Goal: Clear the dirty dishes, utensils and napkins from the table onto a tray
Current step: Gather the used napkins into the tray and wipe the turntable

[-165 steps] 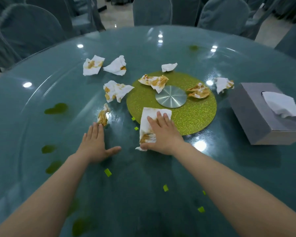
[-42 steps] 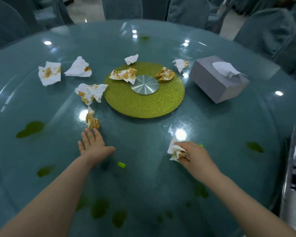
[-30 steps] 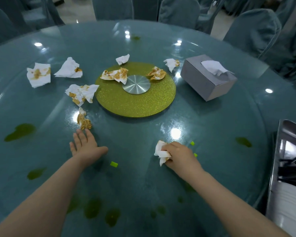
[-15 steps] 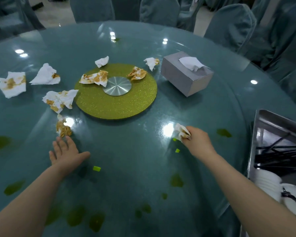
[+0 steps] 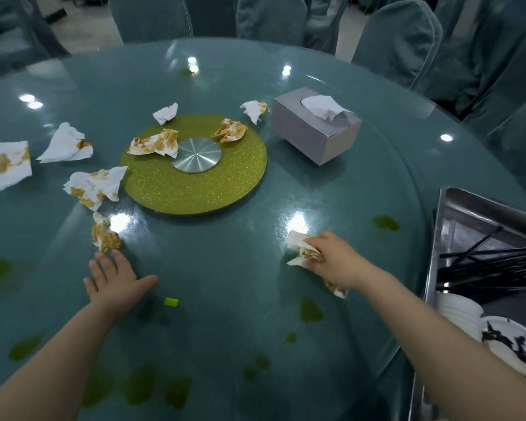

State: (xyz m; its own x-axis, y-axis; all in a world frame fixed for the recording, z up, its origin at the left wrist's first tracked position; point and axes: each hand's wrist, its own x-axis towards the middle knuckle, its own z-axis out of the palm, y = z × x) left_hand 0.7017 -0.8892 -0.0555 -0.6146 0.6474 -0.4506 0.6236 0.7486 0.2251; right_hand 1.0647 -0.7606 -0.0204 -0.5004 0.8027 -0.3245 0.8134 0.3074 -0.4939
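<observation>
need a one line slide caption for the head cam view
Right hand grips a stained napkin near the metal tray; left hand rests flat on the glass table.

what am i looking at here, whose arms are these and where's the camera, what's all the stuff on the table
There is no machine here: a person wears one wide-angle camera on the head, looking forward and down, so you see their own bare arms. The left hand rests flat and open on the round glass table. The right hand grips a crumpled stained napkin against the glass. More dirty napkins lie around and on the glittery green disc in the middle, one of them just beyond the left fingertips. A grey tissue box stands to the right of the disc. Green smears and a small green scrap dot the glass. At the right edge a metal tray already holds black chopsticks and white dishes.
</observation>
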